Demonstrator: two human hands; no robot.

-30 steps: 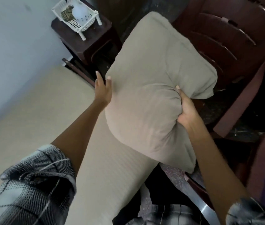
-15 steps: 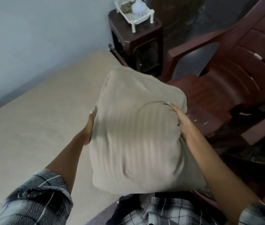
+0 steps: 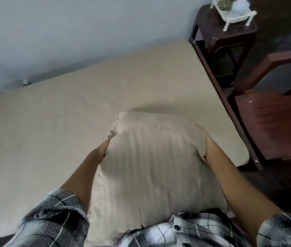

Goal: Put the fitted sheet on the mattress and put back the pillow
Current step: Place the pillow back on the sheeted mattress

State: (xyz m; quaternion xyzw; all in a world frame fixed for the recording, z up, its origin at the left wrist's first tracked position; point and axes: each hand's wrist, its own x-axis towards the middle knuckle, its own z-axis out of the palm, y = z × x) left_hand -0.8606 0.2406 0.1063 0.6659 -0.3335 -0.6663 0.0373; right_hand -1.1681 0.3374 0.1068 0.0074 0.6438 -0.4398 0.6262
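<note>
The fingers of the left hand are sunk into the left flank of the pillow and are hidden by a bulge of fabric, so whether they are curled cannot be told. The fingers of the right hand are curved round the right flank and grip it. The pillow is held between both hands, neither nearer, over the near right part of the mattress. Its long axis runs from the chest toward the far wall. It is plump, beige and faintly striped, like the smoothly stretched fitted sheet beneath.
</note>
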